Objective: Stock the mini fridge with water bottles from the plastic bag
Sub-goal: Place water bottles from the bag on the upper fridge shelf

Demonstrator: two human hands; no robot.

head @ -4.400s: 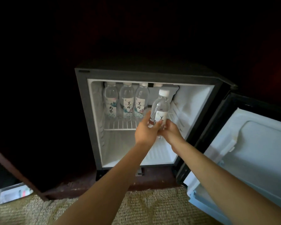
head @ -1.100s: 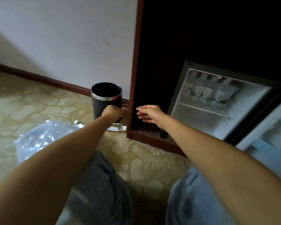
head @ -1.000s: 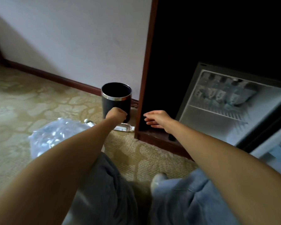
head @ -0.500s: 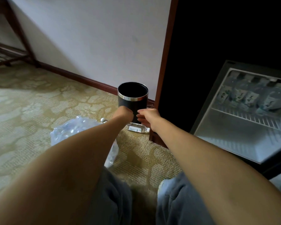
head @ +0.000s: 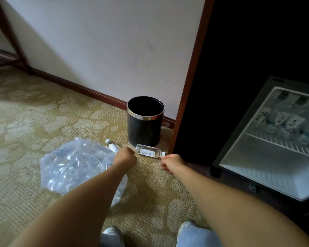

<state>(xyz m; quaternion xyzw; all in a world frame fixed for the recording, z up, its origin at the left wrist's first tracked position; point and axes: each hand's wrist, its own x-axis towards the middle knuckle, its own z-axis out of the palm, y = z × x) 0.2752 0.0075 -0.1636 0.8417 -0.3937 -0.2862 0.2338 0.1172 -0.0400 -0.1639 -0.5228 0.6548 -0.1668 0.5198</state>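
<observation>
A clear water bottle (head: 149,152) with a white label lies on its side on the carpet in front of the black bin. My left hand (head: 125,157) is curled with its knuckles at the bottle's base end. At the cap end, my right hand (head: 170,163) has its fingers curled too. Nearly the whole bottle shows between the two hands. A second bottle (head: 111,146) pokes out of the crumpled clear plastic bag (head: 73,165) on the left. The mini fridge (head: 239,139) stands open at the right, with several bottles (head: 285,122) on its top shelf.
A black bin (head: 144,122) with a metal rim stands against the wall beside the dark wooden cabinet side (head: 191,77). The fridge's lower compartment (head: 268,168) holds nothing. Patterned carpet stretches to the left. My knees and shoes are at the bottom edge.
I put a bottle on the fridge shelf, then turned left towards the bag. Over the last second both hands dropped to the ends of the bottle on the carpet, the right crossing over from the cabinet.
</observation>
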